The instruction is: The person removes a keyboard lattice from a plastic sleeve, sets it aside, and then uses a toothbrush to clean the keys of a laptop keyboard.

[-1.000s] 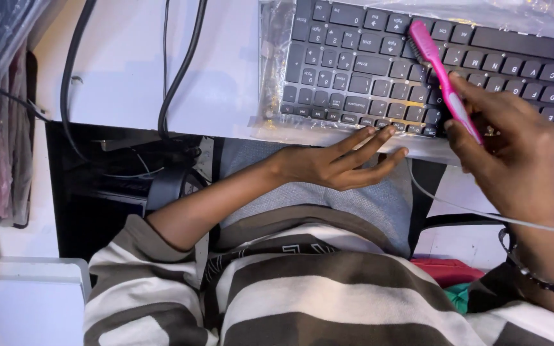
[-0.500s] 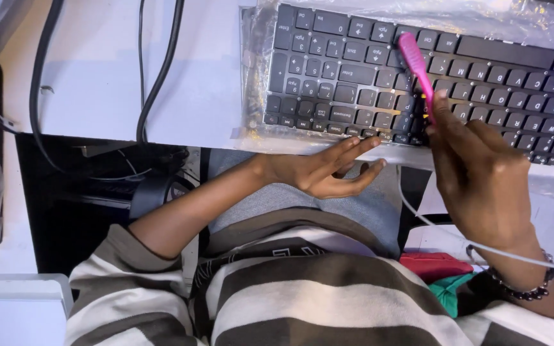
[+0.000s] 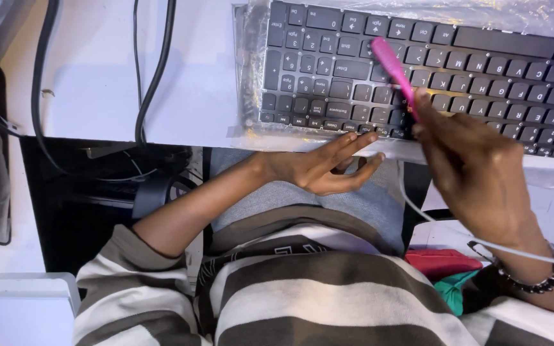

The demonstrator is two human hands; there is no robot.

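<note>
A black keyboard (image 3: 469,70) lies in a clear plastic wrap on the white desk (image 3: 97,70), its keys facing away from me. My right hand (image 3: 476,166) grips a slim pink tool (image 3: 394,69), whose tip rests over the keys near the keyboard's middle. My left hand (image 3: 328,170) is below the desk edge, fingers spread, fingertips touching the keyboard's near edge and the plastic. It holds nothing. A beaded bracelet (image 3: 533,282) is on my right wrist.
Black cables (image 3: 152,70) run across the desk at left. A thin white cable (image 3: 444,227) crosses beside my right forearm. Red and green items (image 3: 444,266) lie by my lap. A white box (image 3: 20,307) sits at the lower left, and my striped shirt (image 3: 302,301) fills the bottom.
The pink tool and my right hand have slid left along the keyboard, and the tool's tip is lower on the keys. My left hand stays at the keyboard's edge.
</note>
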